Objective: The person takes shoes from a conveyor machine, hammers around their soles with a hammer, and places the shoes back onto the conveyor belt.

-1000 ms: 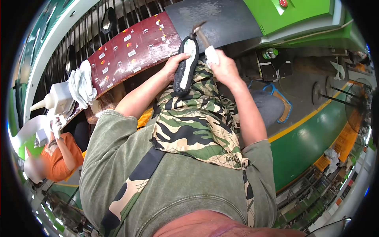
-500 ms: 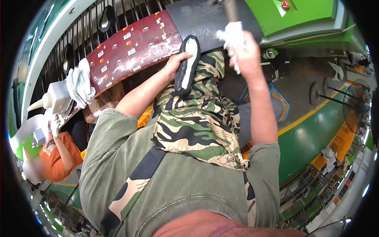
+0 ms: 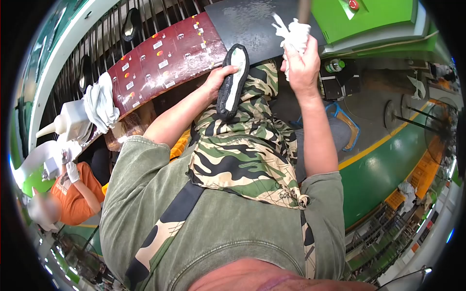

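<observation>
My left hand point(image 3: 217, 81) is closed around a black shoe upper point(image 3: 225, 99), bottom side up. Its long whitish underside shows, framed by a thick black edge, and my thumb presses on it. The shoe rests over my lap, on the camouflage apron point(image 3: 238, 160), its toe end near the table edge. Raised to the right of it, my right hand point(image 3: 305, 70) grips a bunched white cloth point(image 3: 297, 35) wrapped around a brown-handled tool point(image 3: 304, 10). The far end of that tool is cut off by the top of the view.
A dark grey board point(image 3: 247, 24) and a dark red board point(image 3: 165, 60) form the work surface ahead. White gloves point(image 3: 100, 104) and a white bottle point(image 3: 73, 121) lie left. A co-worker in orange point(image 3: 80, 194) is at far left. Green machine housing point(image 3: 364, 24) stands right.
My right hand has shifted slightly with the cloth and the brown-handled tool, whose far end has left the view. The shoe upper and my left hand stay nearly where they were.
</observation>
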